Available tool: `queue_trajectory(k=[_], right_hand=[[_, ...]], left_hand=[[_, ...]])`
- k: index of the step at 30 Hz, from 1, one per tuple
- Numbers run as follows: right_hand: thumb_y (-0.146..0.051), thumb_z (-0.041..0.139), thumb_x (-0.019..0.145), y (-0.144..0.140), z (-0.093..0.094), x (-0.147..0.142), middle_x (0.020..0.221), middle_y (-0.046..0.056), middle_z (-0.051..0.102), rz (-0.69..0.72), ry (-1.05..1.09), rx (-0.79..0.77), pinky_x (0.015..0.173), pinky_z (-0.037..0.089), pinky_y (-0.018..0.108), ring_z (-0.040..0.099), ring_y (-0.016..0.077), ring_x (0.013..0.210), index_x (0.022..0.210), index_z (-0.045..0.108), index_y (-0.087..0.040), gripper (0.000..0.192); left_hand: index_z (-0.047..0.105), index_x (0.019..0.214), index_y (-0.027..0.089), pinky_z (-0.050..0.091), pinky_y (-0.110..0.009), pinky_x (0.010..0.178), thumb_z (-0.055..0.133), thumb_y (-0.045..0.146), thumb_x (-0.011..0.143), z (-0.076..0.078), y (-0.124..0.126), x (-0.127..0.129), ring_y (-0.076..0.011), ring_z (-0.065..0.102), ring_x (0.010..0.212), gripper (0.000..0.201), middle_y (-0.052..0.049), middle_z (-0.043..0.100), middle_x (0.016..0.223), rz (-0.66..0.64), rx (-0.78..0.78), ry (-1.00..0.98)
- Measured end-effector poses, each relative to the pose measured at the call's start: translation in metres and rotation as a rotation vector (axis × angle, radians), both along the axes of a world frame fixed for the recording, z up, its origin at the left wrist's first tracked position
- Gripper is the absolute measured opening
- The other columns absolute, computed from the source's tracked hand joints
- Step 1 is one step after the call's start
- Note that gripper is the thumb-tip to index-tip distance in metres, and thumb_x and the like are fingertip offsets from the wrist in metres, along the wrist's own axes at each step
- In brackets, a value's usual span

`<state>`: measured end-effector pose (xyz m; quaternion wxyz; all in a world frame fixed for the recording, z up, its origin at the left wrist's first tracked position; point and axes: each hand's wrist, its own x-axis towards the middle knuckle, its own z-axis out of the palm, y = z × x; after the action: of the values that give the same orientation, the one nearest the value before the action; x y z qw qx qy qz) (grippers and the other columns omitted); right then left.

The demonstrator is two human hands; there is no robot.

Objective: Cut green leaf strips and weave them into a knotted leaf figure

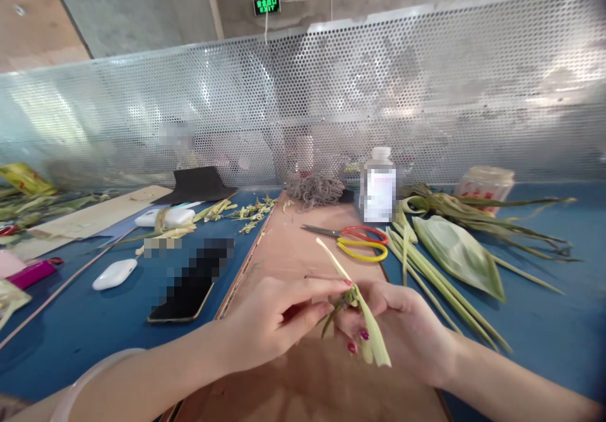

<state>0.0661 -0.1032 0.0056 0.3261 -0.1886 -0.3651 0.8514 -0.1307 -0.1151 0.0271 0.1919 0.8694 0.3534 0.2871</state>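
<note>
Both hands meet over the brown board (284,378). Between them is a small bundle of pale green leaf strips (374,334), knotted or folded near its top. One narrow strip sticks up to the left and a broader one hangs down to the right. My right hand (402,321) cups the bundle from below, fingers curled around it. From the left, my left hand (288,308) pinches at the knotted part with thumb and forefinger. Just beyond the hands lie scissors (362,242) with one red and one yellow handle.
A tangle of grey cord (316,190) and a bottle (379,188) stand at the back. Long leaves (459,252) and a jar (487,185) are to the right. Leftward lie a phone (189,289), a white earphone case (115,274) and leaf scraps (255,211). A perforated metal screen (227,94) closes the back.
</note>
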Motion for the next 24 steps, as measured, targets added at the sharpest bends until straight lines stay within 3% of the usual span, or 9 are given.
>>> queue_trajectory(k=[3, 10, 14, 18, 21, 24], right_hand=[[-0.016, 0.05, 0.056, 0.0, -0.0008, -0.0004, 0.054, 0.001, 0.051, -0.008, 0.003, 0.015, 0.059, 0.042, 0.023, 0.046, 0.0125, 0.055, 0.071, 0.066, -0.013, 0.022], [-0.013, 0.05, 0.058, 0.0007, -0.0059, -0.0031, 0.06, 0.001, 0.052, -0.006, 0.036, 0.019, 0.057, 0.04, 0.022, 0.045, 0.0108, 0.054, 0.072, 0.064, -0.014, 0.02], [-0.012, 0.049, 0.058, 0.0005, -0.0078, -0.0043, 0.061, 0.001, 0.05, -0.039, 0.003, 0.028, 0.058, 0.041, 0.023, 0.042, 0.0104, 0.054, 0.069, 0.062, -0.014, 0.017], [-0.013, 0.05, 0.06, 0.0011, -0.004, -0.0044, 0.062, 0.001, 0.051, -0.08, -0.077, 0.118, 0.057, 0.041, 0.022, 0.044, 0.0109, 0.057, 0.064, 0.058, -0.015, 0.009], [-0.013, 0.051, 0.066, 0.0012, -0.0018, -0.004, 0.062, 0.0, 0.051, -0.108, -0.245, 0.261, 0.057, 0.041, 0.023, 0.046, 0.0118, 0.058, 0.08, 0.063, -0.015, 0.019], [-0.014, 0.051, 0.075, -0.0001, -0.0029, -0.0054, 0.067, -0.002, 0.051, -0.203, -0.401, 0.438, 0.058, 0.04, 0.022, 0.047, 0.0116, 0.061, 0.108, 0.06, -0.019, 0.035]], left_hand=[[0.056, 0.122, 0.028, 0.043, -0.017, 0.056, 0.046, 0.02, 0.09, -0.001, 0.0012, -0.0005, -0.0064, 0.057, 0.059, 0.034, -0.001, 0.07, 0.099, -0.029, 0.002, 0.001], [0.056, 0.121, 0.027, 0.044, -0.017, 0.06, 0.046, 0.02, 0.091, -0.0016, 0.0021, 0.0004, -0.0077, 0.06, 0.064, 0.033, -0.001, 0.071, 0.09, -0.042, 0.006, 0.022], [0.056, 0.12, 0.029, 0.044, -0.018, 0.059, 0.046, 0.024, 0.091, -0.0023, 0.0013, 0.0008, -0.0077, 0.058, 0.06, 0.031, 0.0, 0.07, 0.087, -0.021, -0.08, 0.043], [0.053, 0.121, 0.025, 0.044, -0.019, 0.051, 0.038, 0.033, 0.094, -0.0043, -0.0004, 0.0019, -0.0086, 0.053, 0.048, 0.032, 0.003, 0.059, 0.059, -0.001, -0.315, -0.087], [0.049, 0.115, 0.02, 0.043, -0.019, 0.047, 0.034, 0.041, 0.094, -0.0029, -0.0019, 0.0041, -0.0093, 0.052, 0.046, 0.033, 0.004, 0.054, 0.055, 0.03, -0.519, -0.259], [0.047, 0.096, 0.019, 0.044, -0.021, 0.05, 0.034, 0.046, 0.094, 0.0019, -0.0035, 0.0056, -0.0109, 0.056, 0.051, 0.029, 0.002, 0.057, 0.059, 0.082, -0.595, -0.298]])
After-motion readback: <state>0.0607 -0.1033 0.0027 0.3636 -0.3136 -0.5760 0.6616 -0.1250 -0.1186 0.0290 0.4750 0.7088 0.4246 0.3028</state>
